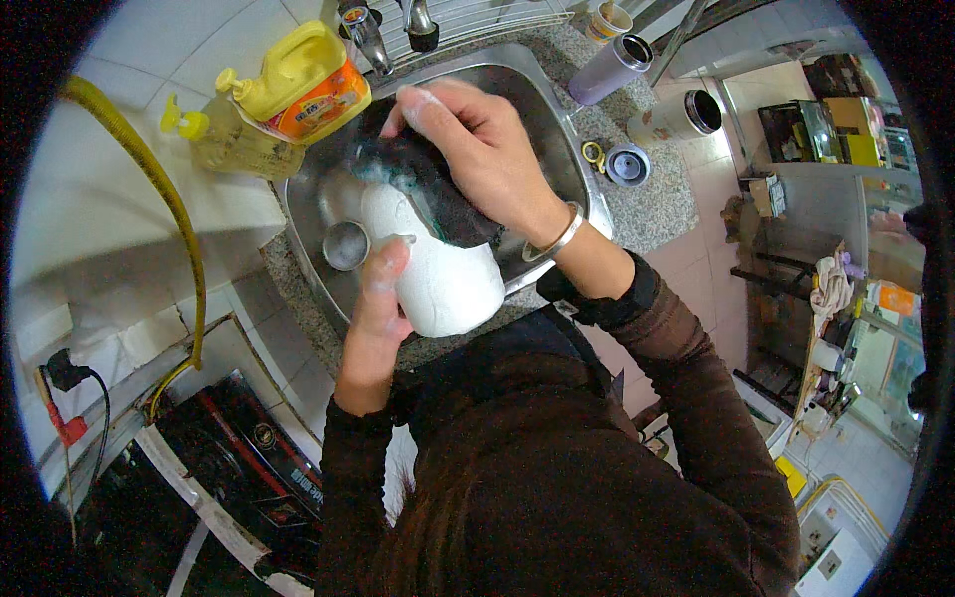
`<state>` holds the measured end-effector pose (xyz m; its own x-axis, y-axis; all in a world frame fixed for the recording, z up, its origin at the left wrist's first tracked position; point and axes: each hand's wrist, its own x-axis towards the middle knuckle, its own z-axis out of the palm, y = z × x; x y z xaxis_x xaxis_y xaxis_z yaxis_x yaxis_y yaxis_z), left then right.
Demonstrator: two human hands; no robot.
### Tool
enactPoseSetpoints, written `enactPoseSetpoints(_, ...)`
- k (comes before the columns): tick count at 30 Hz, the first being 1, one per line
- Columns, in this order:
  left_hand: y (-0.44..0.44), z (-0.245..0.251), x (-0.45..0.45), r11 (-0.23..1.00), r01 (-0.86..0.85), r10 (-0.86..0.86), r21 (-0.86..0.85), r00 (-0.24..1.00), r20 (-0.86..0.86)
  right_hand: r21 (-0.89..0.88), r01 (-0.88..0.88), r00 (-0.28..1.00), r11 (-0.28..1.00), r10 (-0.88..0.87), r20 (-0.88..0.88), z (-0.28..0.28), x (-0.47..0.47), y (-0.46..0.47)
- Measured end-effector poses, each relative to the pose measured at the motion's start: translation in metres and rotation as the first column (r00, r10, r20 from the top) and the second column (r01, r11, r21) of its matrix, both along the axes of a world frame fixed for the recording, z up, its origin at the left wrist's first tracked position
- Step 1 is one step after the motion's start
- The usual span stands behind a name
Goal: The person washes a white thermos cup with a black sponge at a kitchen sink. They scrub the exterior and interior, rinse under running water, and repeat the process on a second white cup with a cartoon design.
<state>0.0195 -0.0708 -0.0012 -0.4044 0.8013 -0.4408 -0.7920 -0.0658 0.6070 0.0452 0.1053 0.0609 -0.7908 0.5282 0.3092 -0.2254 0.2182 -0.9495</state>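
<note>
Over a stainless steel sink (pixel 552 127) I hold what looks like a shoe, with a thick white sole (pixel 451 272) and a dark upper (pixel 466 213). Soapy foam covers part of the dark side. My left hand (pixel 382 287) grips the white sole from the left, thumb on top and fingers mostly hidden below. Above the dark part is my right hand (pixel 477 138), with curled, foamy fingers and some blur. Whether those fingers hold anything is hidden. A round metal drain or cup (pixel 347 245) shows in the sink to the left.
Two yellow-topped soap containers, a jug (pixel 306 82) and a pump bottle (pixel 246 145), stand left of the sink beneath the faucet (pixel 365 33). On the granite counter (pixel 664 209) are a purple thermos (pixel 603 73), a white thermos (pixel 664 123), a round lid (pixel 628 164) and a paper cup (pixel 608 22).
</note>
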Motion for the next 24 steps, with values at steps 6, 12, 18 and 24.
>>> enactPoseSetpoints(6, -0.006, -0.003, -0.014, 0.882, 0.090, -0.331, 0.462, 0.817, 0.473, 0.019, -0.619, 0.706, 0.785, 0.546, 0.451, 0.008, 0.017, 0.040)
enactPoseSetpoints(12, -0.008, -0.006, -0.008, 0.913, 0.219, -0.343, 0.343, 0.868, 0.360, 0.025, -0.629, 0.596, 0.777, 0.461, 0.657, 0.001, 0.010, 0.045)
enactPoseSetpoints(18, -0.008, -0.016, 0.000, 0.973, 0.159, -0.118, -0.168, 0.966, 0.232, -0.435, -0.499, 0.624, 0.750, 0.658, 0.420, -0.023, 0.027, 0.034)
enactPoseSetpoints(24, -0.001, -0.033, -0.014, 0.984, 0.126, -0.176, 0.129, 0.832, 0.526, -0.515, -0.159, 0.796, 0.842, 0.418, 0.437, -0.052, 0.038, 0.031)
